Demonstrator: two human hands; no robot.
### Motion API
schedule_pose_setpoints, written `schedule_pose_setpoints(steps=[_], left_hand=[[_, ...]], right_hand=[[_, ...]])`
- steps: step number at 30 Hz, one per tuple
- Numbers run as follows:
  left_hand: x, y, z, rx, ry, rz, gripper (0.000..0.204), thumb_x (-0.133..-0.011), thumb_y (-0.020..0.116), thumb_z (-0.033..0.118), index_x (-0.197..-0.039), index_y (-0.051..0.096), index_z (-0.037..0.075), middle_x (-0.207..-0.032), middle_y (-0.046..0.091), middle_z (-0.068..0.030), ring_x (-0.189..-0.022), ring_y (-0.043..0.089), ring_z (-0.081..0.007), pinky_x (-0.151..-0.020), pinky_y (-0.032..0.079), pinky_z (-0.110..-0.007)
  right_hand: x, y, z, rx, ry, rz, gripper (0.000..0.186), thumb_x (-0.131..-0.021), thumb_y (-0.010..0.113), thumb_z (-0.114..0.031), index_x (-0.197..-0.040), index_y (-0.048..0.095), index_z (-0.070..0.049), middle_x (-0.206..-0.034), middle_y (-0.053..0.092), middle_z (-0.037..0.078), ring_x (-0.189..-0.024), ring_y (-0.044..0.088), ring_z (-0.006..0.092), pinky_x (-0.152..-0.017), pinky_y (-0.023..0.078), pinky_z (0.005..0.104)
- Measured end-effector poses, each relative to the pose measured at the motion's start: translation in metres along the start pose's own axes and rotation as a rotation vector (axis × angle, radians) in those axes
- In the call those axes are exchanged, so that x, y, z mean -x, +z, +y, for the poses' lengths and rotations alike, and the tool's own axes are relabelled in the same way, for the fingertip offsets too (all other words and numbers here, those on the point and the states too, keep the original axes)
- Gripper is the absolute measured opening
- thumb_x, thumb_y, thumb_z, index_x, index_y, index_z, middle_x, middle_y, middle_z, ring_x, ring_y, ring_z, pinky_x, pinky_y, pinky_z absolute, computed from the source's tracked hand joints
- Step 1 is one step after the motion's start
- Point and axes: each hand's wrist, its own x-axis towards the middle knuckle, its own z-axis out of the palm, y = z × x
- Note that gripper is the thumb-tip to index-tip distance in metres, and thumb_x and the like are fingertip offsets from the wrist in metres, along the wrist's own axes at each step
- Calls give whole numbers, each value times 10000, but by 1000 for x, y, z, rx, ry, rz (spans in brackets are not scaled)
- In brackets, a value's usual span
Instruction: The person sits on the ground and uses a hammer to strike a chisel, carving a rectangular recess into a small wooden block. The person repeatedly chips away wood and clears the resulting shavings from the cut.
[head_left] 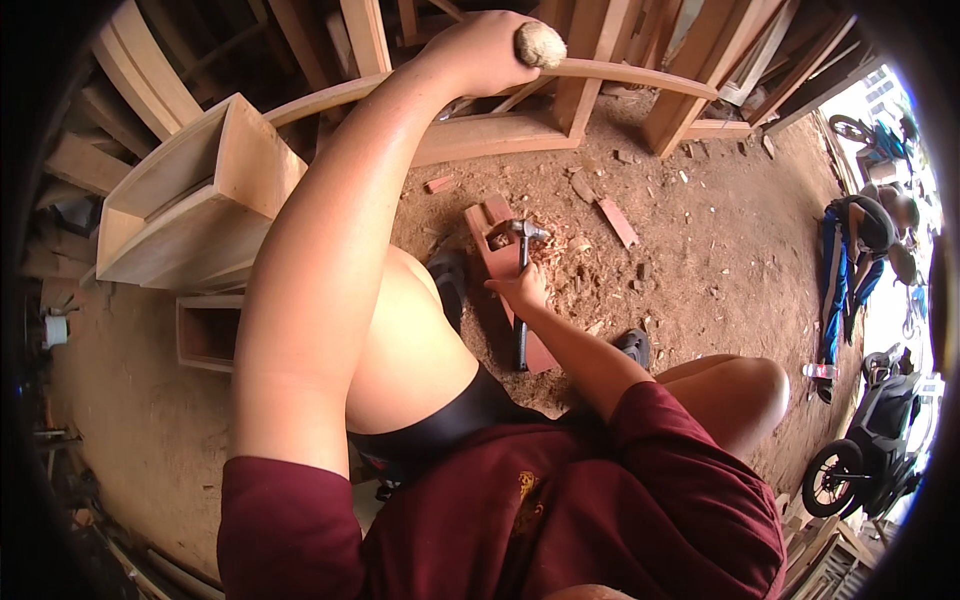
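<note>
On the left, below and left of the left grip, is a big open box of pale, smooth wood with flat sides and square corners. The left grip is up high, far out in front of the body. It is curled tight, with a round, pale, bumpy knob poking out on its right side, so it seems to have hold of that. What the rest of the knob looks like, I cannot tell. A long, bent strip of wood shows behind it.

Next comes a red-brown wood block on the dirt floor. It is well below the left grip and just under and beside the right grip, so the right one is nearer. Its long side runs from the far end, up and left, to the near end, down and right. A hole in it has curly bits inside.

The right grip is closed around the dark handle of a hammer. The shiny metal head is past the grip, away from the body, and the handle runs almost along the block. Right of this grip are thin, curly wood shavings, then a flat red bit of wood.
</note>
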Motion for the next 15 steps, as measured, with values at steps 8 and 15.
schedule_pose_setpoints(steps=[8, 15], left_hand=[[-5, -17, -20, -30, 35, -14, 218, -788, 630, 154, -987, 696, 98, -954, 709, -161, -889, 682, -324, -779, 525, -404], [1, -16, -14, 52, 119, 46, 206, -775, 610, 125, -958, 692, 75, -942, 698, -185, -898, 680, -335, -770, 533, -419]], right_hand=[[-9, 33, -3, 14, -20, 39, 796, -645, 825, -458, -1212, 471, -27, -1306, 451, 174, -1262, 438, 352, -999, 371, 569], [-7, 34, 11, 223, -107, 26, 854, -638, 833, -521, -1237, 445, -53, -1445, 347, 232, -1365, 325, 377, -1029, 347, 566]])
